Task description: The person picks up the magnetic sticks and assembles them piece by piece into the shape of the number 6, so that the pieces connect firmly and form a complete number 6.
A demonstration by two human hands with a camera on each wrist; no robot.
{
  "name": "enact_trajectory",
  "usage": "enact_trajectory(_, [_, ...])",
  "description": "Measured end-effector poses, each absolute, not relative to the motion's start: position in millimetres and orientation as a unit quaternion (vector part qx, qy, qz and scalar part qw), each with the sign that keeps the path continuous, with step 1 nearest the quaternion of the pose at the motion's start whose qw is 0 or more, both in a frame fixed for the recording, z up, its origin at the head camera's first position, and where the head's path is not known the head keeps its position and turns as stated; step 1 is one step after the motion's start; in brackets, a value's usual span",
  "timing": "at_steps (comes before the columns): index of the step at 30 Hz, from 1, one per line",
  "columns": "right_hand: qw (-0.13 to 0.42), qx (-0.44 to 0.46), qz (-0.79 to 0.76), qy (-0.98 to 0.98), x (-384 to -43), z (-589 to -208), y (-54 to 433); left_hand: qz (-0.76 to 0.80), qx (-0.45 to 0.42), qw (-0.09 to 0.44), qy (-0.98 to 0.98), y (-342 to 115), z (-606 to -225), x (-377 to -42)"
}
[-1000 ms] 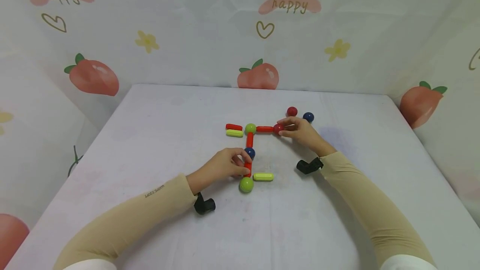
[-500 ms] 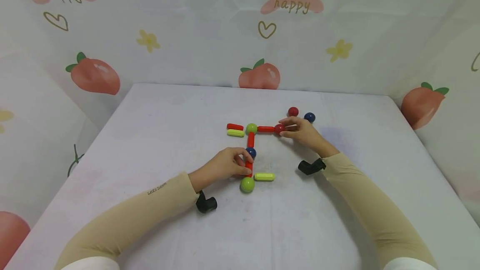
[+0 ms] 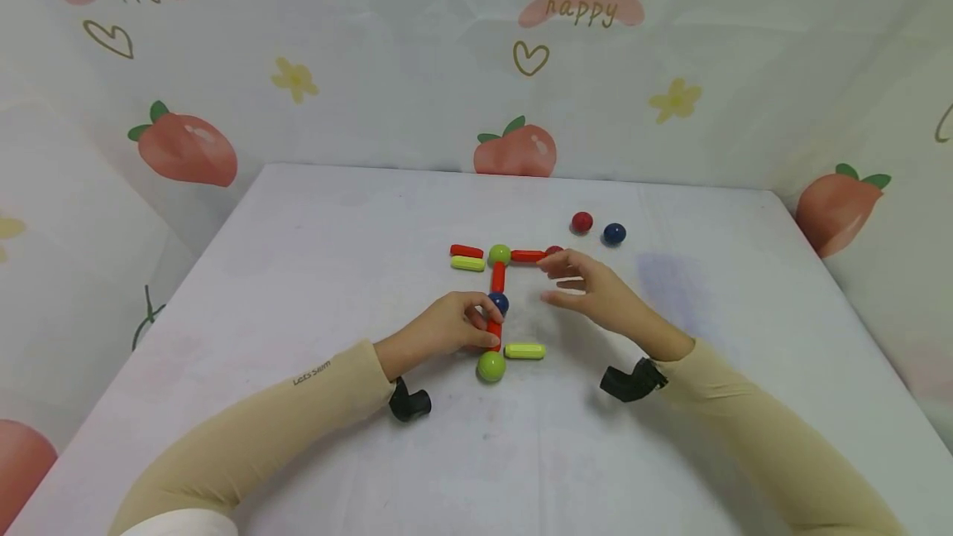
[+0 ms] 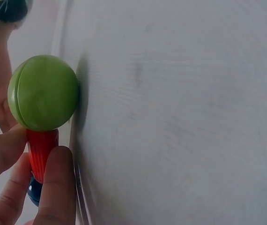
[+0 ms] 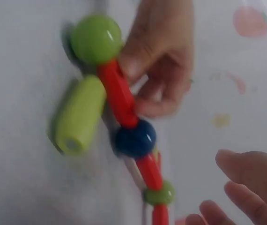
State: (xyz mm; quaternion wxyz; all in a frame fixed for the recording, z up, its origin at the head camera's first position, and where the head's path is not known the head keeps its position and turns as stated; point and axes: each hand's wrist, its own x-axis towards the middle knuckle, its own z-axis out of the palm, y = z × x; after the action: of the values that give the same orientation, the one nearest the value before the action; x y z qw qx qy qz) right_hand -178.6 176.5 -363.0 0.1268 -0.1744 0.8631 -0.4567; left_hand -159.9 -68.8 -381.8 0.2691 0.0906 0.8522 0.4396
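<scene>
My left hand pinches a red rod between thumb and fingers. This rod joins a near green ball to a dark blue ball. From the blue ball another red rod runs back to a far green ball. A third red rod leads right from there to a red ball, partly covered by fingers in the head view. Beside that ball my right hand hovers, fingers spread and holding nothing. A yellow-green rod lies right of the near green ball.
Loose on the white table, a red ball and a blue ball sit at the back right. Left of the far green ball lie a loose red rod and a yellow-green rod. A patterned cloth hangs behind.
My right hand has let go of the red ball at the structure's right end and moved toward the near side. The left hand keeps its pinch on the rod.
</scene>
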Motion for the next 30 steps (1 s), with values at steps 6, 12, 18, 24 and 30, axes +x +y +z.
enact_trajectory(6, [0.186, -0.223, -0.436, 0.852, -154, -373, 167, 0.441, 0.091, 0.267, 0.852, -69, -382, -160])
enact_trajectory(12, [0.228, -0.235, -0.424, 0.844, -145, -383, 162, 0.447, 0.085, 0.267, 0.849, -69, -382, -160])
enact_trajectory(18, [0.217, -0.250, -0.409, 0.850, -145, -392, 159, 0.449, 0.086, 0.267, 0.848, -69, -382, -160])
enact_trajectory(24, [0.209, -0.250, -0.378, 0.866, -145, -392, 155, 0.447, 0.088, 0.268, 0.849, -69, -382, -160])
enact_trajectory(30, [0.201, -0.256, -0.347, 0.880, -148, -387, 152, 0.446, 0.087, 0.267, 0.850, -69, -382, -161])
